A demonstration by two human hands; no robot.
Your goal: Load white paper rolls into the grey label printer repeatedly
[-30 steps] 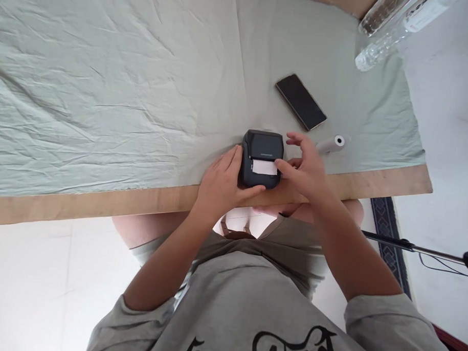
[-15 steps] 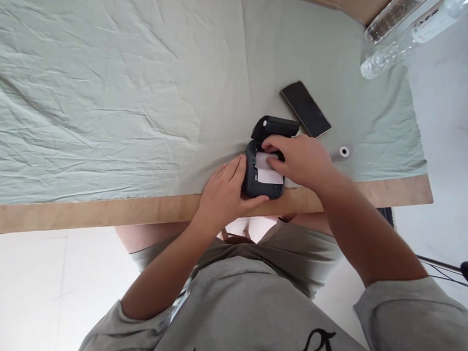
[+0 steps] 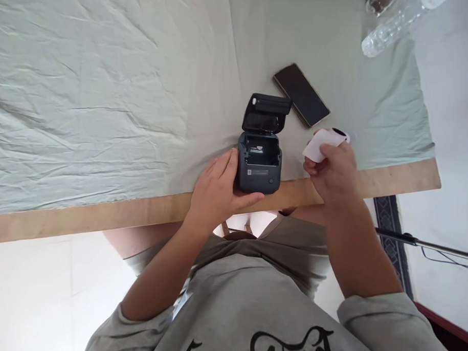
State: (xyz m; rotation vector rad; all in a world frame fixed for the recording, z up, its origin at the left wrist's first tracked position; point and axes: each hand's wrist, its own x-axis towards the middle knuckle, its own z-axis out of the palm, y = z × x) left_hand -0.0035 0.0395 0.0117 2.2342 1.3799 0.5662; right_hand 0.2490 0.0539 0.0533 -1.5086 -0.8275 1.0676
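Observation:
A small dark portable label printer [image 3: 259, 181] sits near the table's front edge with its black lid [image 3: 267, 106] raised. Its paper compartment shows bare inside. My left hand [image 3: 217, 187] steadies the printer, fingers straight along its left side and thumb by its front edge. To the right of it, my right hand [image 3: 336, 171] grips a white paper roll [image 3: 320, 146] just above the cloth. A loose end of the paper sticks out to the left, and a dark round end shows at the top. Behind these fingers a pale edge, perhaps a second roll, is mostly hidden.
A dark phone [image 3: 303, 96] lies behind the printer to the right. Clear plastic bottles [image 3: 385, 35] lie at the far right corner. Pale green cloth [image 3: 125, 90] covers the table, leaving a wooden front edge [image 3: 159, 207] bare. A thin black pole [image 3: 419, 242] is at the lower right.
My right hand has moved right, out of the printer, with the white paper that lay in its compartment. My left hand stays at the printer's side. The view has shifted slightly.

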